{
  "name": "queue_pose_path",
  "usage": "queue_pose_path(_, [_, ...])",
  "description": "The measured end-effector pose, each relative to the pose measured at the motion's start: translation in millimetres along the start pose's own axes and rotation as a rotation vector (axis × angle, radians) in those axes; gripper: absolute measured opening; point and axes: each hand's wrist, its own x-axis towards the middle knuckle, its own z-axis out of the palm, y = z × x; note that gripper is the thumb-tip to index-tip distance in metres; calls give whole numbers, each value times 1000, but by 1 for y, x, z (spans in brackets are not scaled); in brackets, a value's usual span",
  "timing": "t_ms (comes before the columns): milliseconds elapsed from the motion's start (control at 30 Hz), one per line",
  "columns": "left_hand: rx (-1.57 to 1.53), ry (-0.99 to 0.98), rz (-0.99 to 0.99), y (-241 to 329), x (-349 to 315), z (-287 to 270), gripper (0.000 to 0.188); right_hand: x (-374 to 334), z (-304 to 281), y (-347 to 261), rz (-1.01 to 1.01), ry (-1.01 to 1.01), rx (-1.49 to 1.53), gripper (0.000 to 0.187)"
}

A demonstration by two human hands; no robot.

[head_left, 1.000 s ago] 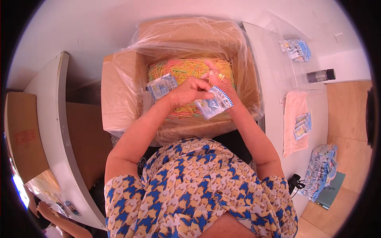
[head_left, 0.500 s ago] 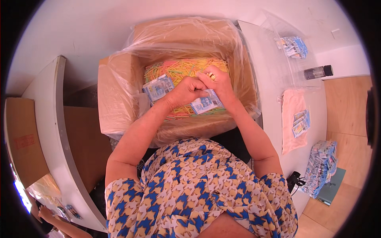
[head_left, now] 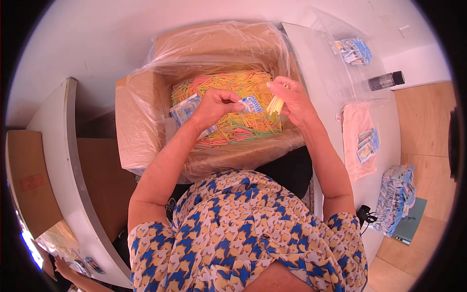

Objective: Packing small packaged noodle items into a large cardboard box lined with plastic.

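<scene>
Over the open carton my left hand [head_left: 217, 106] pinches a small blue-and-white printed packet [head_left: 252, 104] between thumb and fingers. To its right, my right hand [head_left: 295, 101] is closed round a bundle of thin pale-yellow sticks [head_left: 275, 104], whose ends point down toward the packet without seeming to touch it. Beneath both hands lies a deep layer of loose thin sticks [head_left: 243, 134] in yellow, pink, orange and green. Flat on these sticks, left of my left hand and partly covered by its forearm, rest blue-and-white packets [head_left: 184, 111]; I cannot tell how many.
A clear plastic liner drapes the carton [head_left: 138, 121]. On the white table at right are a clear bin [head_left: 335, 73] with packets, a dark-capped bottle [head_left: 386, 81], a pink cloth [head_left: 354, 146] and a packet pile [head_left: 396, 199]. Another person's hand [head_left: 62, 265] shows at lower left.
My hands have moved apart, the right one shifting right with the sticks. The packet has risen off the pile with my left hand. The whole view has shifted slightly.
</scene>
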Motion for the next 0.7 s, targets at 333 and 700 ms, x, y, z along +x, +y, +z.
queue_pose_path(333, [-74,-119,-27,9,0,2,10,-3,16,1,9,83,-7,17])
queue_pose_path(700, [-92,-164,-41,6,-1,1,14,8,28,13,-619,77,-845,21])
